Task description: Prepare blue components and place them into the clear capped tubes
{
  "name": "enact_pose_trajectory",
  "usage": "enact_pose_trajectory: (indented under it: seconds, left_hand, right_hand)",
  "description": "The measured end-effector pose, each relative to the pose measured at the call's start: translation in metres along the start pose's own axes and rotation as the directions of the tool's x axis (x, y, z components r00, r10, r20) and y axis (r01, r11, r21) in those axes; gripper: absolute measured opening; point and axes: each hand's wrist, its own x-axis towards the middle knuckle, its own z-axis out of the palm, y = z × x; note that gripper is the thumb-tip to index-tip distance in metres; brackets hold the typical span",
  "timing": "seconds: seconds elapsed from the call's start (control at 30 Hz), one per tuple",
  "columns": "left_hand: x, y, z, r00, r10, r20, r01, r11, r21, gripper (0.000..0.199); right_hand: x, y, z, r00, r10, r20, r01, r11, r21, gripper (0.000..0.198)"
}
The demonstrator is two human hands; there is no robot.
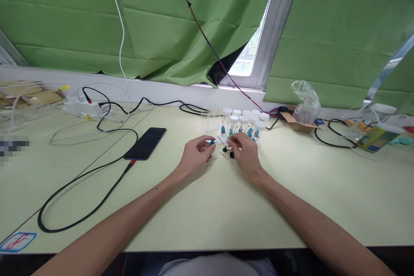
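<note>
My left hand (pixel 196 154) is closed in a pinch on a small blue piece (pixel 212 142) at its fingertips. Opposite it, my right hand (pixel 246 154) has thumb and forefinger pressed together; what they hold is too small to make out. Between the hands lie small black pieces (pixel 225 149) and thin rods (pixel 224 155). Just behind my fingers stand several clear tubes with white caps (pixel 233 118), with blue or green pieces on thin stems inside. Uncapped clear tubes (pixel 205 123) stand to their left.
A black phone (pixel 145 143) with a looping cable (pixel 79 227) lies left. A white power strip (pixel 82 107) sits at the back left. An open cardboard box (pixel 297 124) holding a plastic bag (pixel 305 105) and a yellow-green container (pixel 377 138) are on the right. Wires hang before green curtains.
</note>
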Motion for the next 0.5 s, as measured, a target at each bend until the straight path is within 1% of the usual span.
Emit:
enact_pose_trajectory:
  seconds: [0.3,0.5]
  left_hand:
    - [-0.0015,0.0031,0.0002,1.0,-0.01,0.022,0.01,1.0,-0.002,0.033]
    - [-0.0005,0.0001,0.0001,1.0,-0.008,0.021,0.008,1.0,0.001,0.034]
  right_hand:
    - [0.0016,-0.0054,-0.0003,0.999,-0.014,-0.036,0.016,0.998,0.06,0.007]
    - [0.0009,-0.0065,0.0005,0.999,0.034,0.027,-0.038,0.987,0.159,0.007]
